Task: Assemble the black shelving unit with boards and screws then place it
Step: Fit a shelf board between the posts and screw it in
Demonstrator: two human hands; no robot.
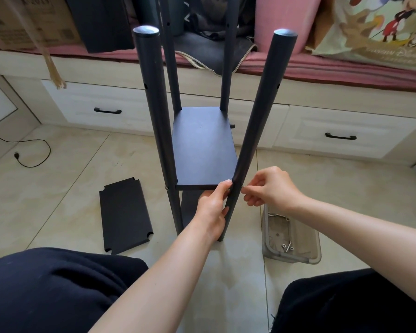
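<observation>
Two bare forearms, no sleeves reaching the wrists; no rings, watch or bands seen. Left hand [213, 207] and right hand [271, 186] ungloved. Dark navy-black soft fabric trousers [58, 289] over both legs, nearer the camera than the hands.

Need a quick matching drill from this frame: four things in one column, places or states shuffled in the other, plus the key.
Things
1. Loose black notched board
2. Clear plastic tray of spare screws
3. Left hand
4. Right hand

Places or states
A. Pinches a small silver screw at the near right black pole
B. Lies flat on the tiled floor, left of the frame
C. Grips the near right pole just under the mounted black shelf board
D. Sits on the floor right of the frame

Pairs: 1-B, 2-D, 3-C, 4-A
</observation>
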